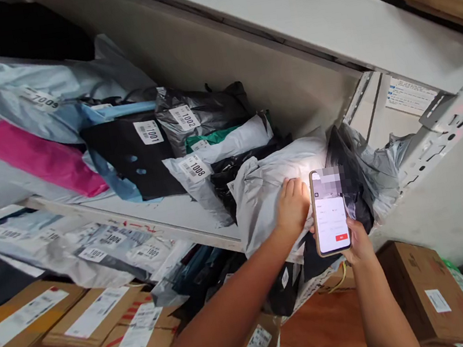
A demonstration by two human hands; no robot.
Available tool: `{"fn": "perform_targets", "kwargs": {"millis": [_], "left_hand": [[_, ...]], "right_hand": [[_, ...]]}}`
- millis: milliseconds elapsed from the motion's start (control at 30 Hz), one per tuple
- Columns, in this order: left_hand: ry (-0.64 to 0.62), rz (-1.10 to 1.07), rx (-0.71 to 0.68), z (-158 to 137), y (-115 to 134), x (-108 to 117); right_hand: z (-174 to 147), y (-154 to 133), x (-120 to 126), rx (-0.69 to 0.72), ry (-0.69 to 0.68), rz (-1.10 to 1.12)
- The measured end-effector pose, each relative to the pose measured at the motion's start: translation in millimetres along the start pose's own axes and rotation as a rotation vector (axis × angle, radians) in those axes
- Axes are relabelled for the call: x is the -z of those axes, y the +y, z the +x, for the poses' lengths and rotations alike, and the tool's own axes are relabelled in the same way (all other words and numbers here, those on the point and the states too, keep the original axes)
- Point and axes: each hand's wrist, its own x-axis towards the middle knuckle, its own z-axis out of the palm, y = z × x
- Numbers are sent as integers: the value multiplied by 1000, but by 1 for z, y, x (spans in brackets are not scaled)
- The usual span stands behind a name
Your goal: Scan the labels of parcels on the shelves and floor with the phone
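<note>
a pink parcel [37,154] lies left of a black parcel [116,153] labelled 1001 on the shelf [180,210]; labelled cardboard boxes [28,317] sit below.

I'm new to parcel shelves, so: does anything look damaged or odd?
On the white metal shelf, the flat black plastic parcel labelled 1001 shows two pale-blue spots, odd on plain black; possibly holes.
</note>
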Motion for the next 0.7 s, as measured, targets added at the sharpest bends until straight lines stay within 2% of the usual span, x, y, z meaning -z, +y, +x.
{"fn": "perform_targets", "kwargs": {"millis": [100,167,267,433,700], "left_hand": [[-64,-156,190,-8,28,-4],[-70,-241,253,-13,36,-8],[-56,-253,220,-22,32,-15],[-12,-200,166,-35,21,-19],[-28,-238,155,-36,22,-20]], "right_hand": [[-2,2,4,13,27,-30],[-6,4,4,35,83,-59],[-15,7,3,57,136,-136],[-26,6,4,46,76,-214],[-28,2,5,27,1,-273]]}}
